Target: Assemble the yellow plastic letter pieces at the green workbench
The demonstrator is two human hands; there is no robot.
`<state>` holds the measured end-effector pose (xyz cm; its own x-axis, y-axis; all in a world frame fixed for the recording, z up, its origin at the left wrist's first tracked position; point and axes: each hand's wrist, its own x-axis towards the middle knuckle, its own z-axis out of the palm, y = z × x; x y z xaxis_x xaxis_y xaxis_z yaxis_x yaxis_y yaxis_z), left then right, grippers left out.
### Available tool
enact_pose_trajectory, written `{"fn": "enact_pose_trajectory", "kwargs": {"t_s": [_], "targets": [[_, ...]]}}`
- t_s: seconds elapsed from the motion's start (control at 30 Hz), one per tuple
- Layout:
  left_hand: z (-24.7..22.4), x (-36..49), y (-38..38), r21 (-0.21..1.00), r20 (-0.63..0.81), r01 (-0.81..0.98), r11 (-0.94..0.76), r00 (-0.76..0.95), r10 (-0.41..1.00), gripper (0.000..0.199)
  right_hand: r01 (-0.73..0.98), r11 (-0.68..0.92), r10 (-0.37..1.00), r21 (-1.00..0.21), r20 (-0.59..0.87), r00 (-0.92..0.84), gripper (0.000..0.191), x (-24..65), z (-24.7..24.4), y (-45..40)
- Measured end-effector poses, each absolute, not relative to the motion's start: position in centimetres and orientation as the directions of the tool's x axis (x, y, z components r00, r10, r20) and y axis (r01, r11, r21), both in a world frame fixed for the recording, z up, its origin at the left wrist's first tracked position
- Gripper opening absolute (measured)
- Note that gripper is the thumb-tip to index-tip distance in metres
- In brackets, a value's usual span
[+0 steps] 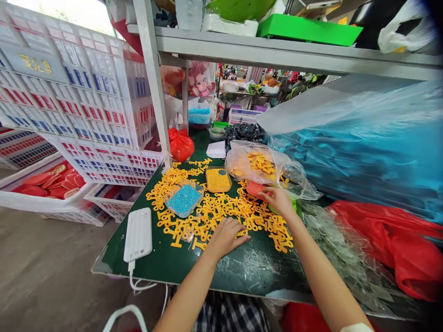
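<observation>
My left hand (226, 236) rests low over the near edge of the yellow plastic pieces (221, 210), its fingers curled round a yellow piece at the fingertips. My right hand (277, 198) reaches to a small container of red beads (254, 188), thumb and finger together at its right edge; anything between them is too small to tell. To the left sit a tray of yellow beads (218, 180) and a clear tray of blue beads (184, 200). A clear bag of yellow pieces (259, 166) lies behind my right hand. A green container (294, 205) is partly hidden by my right wrist.
A white power bank (137, 235) with a cable lies at the table's left edge. Stacked crates (79, 92) stand left. Clear plastic scraps (339, 244), a red bag (398, 244) and a big blue-filled bag (363, 143) are at right. A shelf (277, 53) spans above.
</observation>
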<state>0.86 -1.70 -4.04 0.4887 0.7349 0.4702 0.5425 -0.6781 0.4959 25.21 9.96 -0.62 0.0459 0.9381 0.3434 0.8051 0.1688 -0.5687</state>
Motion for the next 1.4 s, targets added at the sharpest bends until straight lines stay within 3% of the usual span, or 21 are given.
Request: {"fn": "enact_pose_trajectory", "kwargs": {"t_s": [0.27,0.6,0.83,1.07,1.23,1.4], "targets": [[-4.1,0.8,-1.6,0.496,0.458,0.556,-0.668,0.486,0.744,0.025,0.884,0.195,0.938,-0.425,0.343,-0.042,0.044,25.3,-0.5,9.4],[-3.6,0.9,-1.6,0.500,0.377,0.592,-0.632,0.508,0.774,0.027,0.962,0.222,0.914,-0.162,0.378,-0.147,0.037,23.0,-2.8,7.3],[-3.6,1.0,-1.8,0.480,0.349,0.609,-0.631,0.528,0.774,0.028,0.985,0.170,0.912,-0.043,0.387,-0.140,0.029,21.7,-1.5,7.1],[-3.7,1.1,-1.6,0.481,0.328,0.629,-0.611,0.517,0.791,0.031,0.893,0.440,0.838,0.091,0.315,-0.445,0.027,14.1,0.0,9.8],[-4.0,1.0,-1.7,0.496,0.309,0.643,-0.584,0.497,0.811,0.032,0.843,0.527,0.794,0.105,0.294,-0.533,0.016,10.9,-0.5,12.6],[-4.3,1.2,-1.7,0.498,0.299,0.649,-0.576,0.495,0.816,0.033,0.824,0.560,0.768,0.086,0.320,-0.555,0.018,12.4,-0.9,13.5]]}}
